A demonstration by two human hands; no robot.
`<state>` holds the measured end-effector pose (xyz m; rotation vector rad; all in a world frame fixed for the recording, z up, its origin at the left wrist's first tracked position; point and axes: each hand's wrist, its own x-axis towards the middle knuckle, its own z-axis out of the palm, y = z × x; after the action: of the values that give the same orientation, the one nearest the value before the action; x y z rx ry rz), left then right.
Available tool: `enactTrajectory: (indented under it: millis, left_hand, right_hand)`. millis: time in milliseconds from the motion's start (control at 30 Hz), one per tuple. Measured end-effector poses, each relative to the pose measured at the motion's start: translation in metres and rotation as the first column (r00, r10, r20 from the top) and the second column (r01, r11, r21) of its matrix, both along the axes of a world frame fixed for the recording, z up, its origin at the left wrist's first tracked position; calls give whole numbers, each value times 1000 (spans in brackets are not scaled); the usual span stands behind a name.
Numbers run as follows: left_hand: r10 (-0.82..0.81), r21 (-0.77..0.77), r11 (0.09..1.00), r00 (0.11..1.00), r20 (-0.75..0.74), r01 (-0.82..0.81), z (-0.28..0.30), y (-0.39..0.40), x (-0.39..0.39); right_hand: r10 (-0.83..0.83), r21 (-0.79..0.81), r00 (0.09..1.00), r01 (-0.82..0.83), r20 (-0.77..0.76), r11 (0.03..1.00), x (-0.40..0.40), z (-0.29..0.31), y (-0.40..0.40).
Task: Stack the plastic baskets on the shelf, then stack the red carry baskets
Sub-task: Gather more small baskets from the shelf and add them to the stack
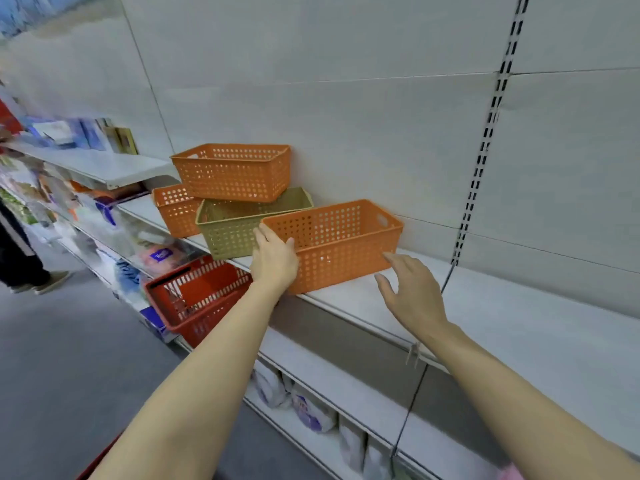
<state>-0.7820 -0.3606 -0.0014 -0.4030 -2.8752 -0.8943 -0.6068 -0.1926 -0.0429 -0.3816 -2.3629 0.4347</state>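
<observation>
An orange plastic basket [341, 242] stands on the white shelf [485, 306] nearest me. My left hand [273, 259] grips its left end, fingers over the rim. My right hand [412, 289] hovers open just off its right front corner, not touching it. Behind it to the left sits a green basket [235, 230], with a second orange basket [233, 171] resting tilted on top. A third orange basket [175, 211] stands further left, partly hidden. A red carry basket [197, 296] hangs out from the lower shelf below them.
The shelf has free room to the right of the baskets. Packaged goods [304, 407] fill the lower shelves. A higher shelf [100, 164] with boxes juts out at the left. A person's legs [20, 258] stand in the grey aisle at far left.
</observation>
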Motion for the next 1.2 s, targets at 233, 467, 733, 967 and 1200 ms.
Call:
enactTrajectory:
  millis: [233, 467, 733, 967, 1200]
  left_hand:
    - [18, 108, 994, 993, 115, -31, -8, -5, -39]
    - [-143, 360, 904, 956, -255, 232, -22, -48, -40]
    - [-177, 456, 835, 935, -307, 308, 7, -69, -59]
    - [-311, 377, 838, 913, -264, 394, 40, -81, -126]
    - [-47, 267, 952, 935, -350, 148, 86, -105, -293]
  right_hand:
    - [-125, -47, 986, 121, -107, 992, -29, 5, -8]
    - [-232, -275, 947, 168, -220, 947, -41, 36, 0]
    - [-184, -629, 918, -86, -351, 773, -44, 46, -17]
    - [-359, -689, 841, -22, -404, 724, -69, 45, -30]
    - [-484, -695, 795, 114, -365, 710, -86, 38, -54]
